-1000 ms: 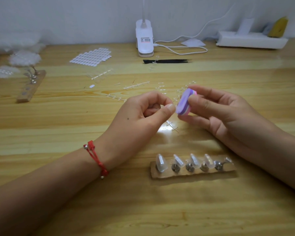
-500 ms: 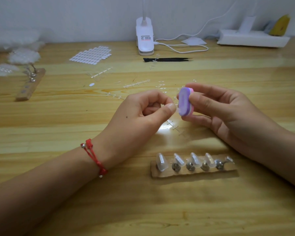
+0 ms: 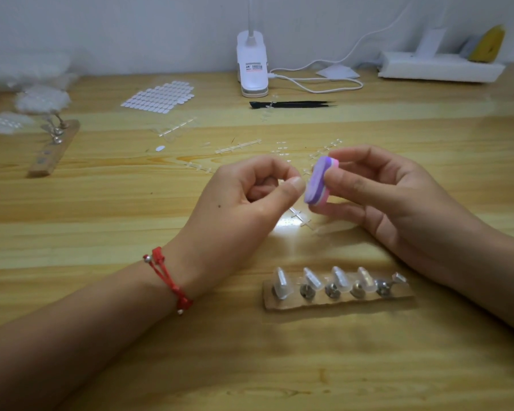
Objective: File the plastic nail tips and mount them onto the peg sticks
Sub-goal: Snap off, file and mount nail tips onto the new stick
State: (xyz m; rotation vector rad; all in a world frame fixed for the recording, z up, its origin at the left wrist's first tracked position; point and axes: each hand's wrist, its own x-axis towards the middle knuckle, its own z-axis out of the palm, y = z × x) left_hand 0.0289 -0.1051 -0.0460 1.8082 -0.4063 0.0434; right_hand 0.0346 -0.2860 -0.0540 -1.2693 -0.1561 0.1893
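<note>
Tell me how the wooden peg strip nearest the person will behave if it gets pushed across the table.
The wooden peg strip lies flat and thin, so it would probably slide rather than tip. The glossy table likely lets it skid easily. The clear nail tips perched on its pegs might shake loose.

Left hand (image 3: 250, 197) and right hand (image 3: 398, 200): forearms bare as far as the frame edges, fingernails short and plain where visible. Left wrist wears a thin red knotted cord bracelet (image 3: 168, 278), two strands side by side. One small silver bead (image 3: 145, 258) sits at its upper end, another at the lower knot.
</note>
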